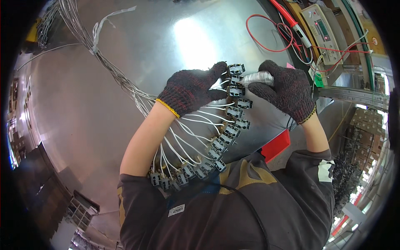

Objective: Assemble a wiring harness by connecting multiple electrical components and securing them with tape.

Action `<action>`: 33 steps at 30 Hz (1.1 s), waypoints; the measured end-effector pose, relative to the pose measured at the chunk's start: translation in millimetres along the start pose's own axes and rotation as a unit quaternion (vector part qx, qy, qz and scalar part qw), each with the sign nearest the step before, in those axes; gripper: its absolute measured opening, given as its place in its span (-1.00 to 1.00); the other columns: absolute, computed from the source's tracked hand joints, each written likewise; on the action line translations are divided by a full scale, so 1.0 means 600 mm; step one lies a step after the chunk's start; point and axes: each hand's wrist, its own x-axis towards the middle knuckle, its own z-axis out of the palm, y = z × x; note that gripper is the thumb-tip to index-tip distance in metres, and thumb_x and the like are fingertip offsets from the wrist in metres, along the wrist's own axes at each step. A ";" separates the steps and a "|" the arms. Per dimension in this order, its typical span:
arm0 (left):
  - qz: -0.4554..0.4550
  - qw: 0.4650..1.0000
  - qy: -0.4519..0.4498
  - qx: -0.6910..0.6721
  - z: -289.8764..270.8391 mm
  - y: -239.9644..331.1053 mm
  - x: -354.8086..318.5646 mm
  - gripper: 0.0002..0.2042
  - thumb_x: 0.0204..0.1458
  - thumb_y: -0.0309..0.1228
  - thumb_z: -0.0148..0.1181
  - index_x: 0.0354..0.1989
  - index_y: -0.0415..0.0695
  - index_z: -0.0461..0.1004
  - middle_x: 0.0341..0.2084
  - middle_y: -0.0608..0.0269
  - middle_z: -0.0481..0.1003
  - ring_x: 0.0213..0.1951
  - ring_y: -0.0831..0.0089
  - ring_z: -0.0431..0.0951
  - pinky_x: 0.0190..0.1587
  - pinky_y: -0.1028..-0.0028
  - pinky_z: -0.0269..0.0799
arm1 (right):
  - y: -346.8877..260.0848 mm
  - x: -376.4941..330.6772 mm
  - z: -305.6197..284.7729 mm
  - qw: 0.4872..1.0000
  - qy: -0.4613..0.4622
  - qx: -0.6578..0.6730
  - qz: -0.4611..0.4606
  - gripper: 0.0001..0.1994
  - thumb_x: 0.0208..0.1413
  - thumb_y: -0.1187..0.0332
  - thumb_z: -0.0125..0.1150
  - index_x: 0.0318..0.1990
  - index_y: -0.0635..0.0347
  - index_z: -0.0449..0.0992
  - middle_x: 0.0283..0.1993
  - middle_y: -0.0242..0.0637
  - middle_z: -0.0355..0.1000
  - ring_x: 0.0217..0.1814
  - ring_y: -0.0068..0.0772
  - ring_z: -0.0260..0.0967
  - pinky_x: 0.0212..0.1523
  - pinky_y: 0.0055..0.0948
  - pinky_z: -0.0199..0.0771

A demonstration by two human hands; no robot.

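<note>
**Two gloved hands working at the top of a curved row of grey connectors**

The left hand (189, 87), in a dark knitted glove with a yellow cuff, has its thumb and fingers closed around the wired side of the topmost pieces in the row of connectors (231, 131). The right hand (289, 89), gloved alike, grasps a short, thick rod wrapped in shiny tape (258, 78), its tip meeting the row from the right.

The row bends down and left from the hands, its lower end close against the wearer's dark shirt (250, 212). White wires (211, 107) fan leftward from the row and gather into a long grey cable bundle (77, 27), reaching the far upper left and tied with a strip of clear plastic (96, 37).

Flat steel tabletop (83, 125) stretches widely left of the row to a curved-looking edge; above the row it carries a bright glare. Its right edge is nearer the row, leaving narrower room behind the right hand. Past that edge, to the upper right of the row, are a red-handled probe (287, 16), its looping red lead (248, 31) and a pale bench meter (323, 31). A red bin (277, 146) sits to the lower right.
</note>
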 end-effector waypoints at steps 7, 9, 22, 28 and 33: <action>0.034 0.998 0.054 -0.001 0.010 -0.003 0.007 -0.38 0.14 0.11 0.23 0.29 0.10 0.24 -0.39 0.03 0.60 -0.35 -0.05 0.64 -0.31 0.05 0.55 | -0.004 -0.002 -0.010 0.999 0.002 -0.042 0.016 -0.54 0.06 -0.20 0.38 -0.19 -0.02 0.53 -0.53 -0.19 0.51 -0.48 -0.08 0.55 -0.41 -0.15 0.51; 0.054 0.996 0.075 -0.014 0.014 -0.011 0.000 -0.38 0.14 0.10 0.23 0.29 0.10 0.24 -0.41 0.01 0.60 -0.35 -0.03 0.64 -0.32 0.05 0.54 | 0.000 -0.004 -0.006 0.999 0.021 -0.027 -0.026 -0.55 0.05 -0.19 0.40 -0.19 -0.03 0.53 -0.53 -0.21 0.51 -0.48 -0.07 0.56 -0.43 -0.14 0.51; -0.025 0.999 -0.035 0.008 0.006 -0.014 0.004 -0.31 0.15 0.10 0.20 0.40 0.11 0.17 -0.20 0.02 0.65 -0.21 -0.03 0.65 -0.17 0.08 0.56 | 0.018 0.020 0.003 0.995 -0.057 -0.023 -0.080 -0.49 0.08 -0.27 0.28 -0.20 0.01 0.52 -0.50 -0.17 0.51 -0.42 -0.02 0.55 -0.42 -0.11 0.47; 0.001 1.000 0.009 -0.014 0.010 0.006 0.015 -0.36 0.15 0.03 0.23 0.37 0.10 0.22 -0.19 0.02 0.64 -0.18 0.00 0.65 -0.13 0.10 0.55 | 0.043 0.014 0.008 0.992 -0.020 -0.061 -0.111 -0.57 -0.01 -0.17 0.42 -0.23 -0.06 0.53 -0.51 -0.29 0.50 -0.45 -0.14 0.56 -0.47 -0.21 0.47; 0.021 0.999 0.027 -0.020 0.022 0.021 0.041 -0.31 0.15 0.04 0.25 0.42 0.13 0.19 -0.37 -0.01 0.61 -0.32 -0.05 0.65 -0.26 0.06 0.53 | 0.054 -0.027 -0.018 0.999 0.014 0.030 -0.009 -0.60 -0.02 -0.06 0.51 -0.21 0.00 0.60 -0.48 -0.24 0.55 -0.43 -0.12 0.58 -0.38 -0.24 0.54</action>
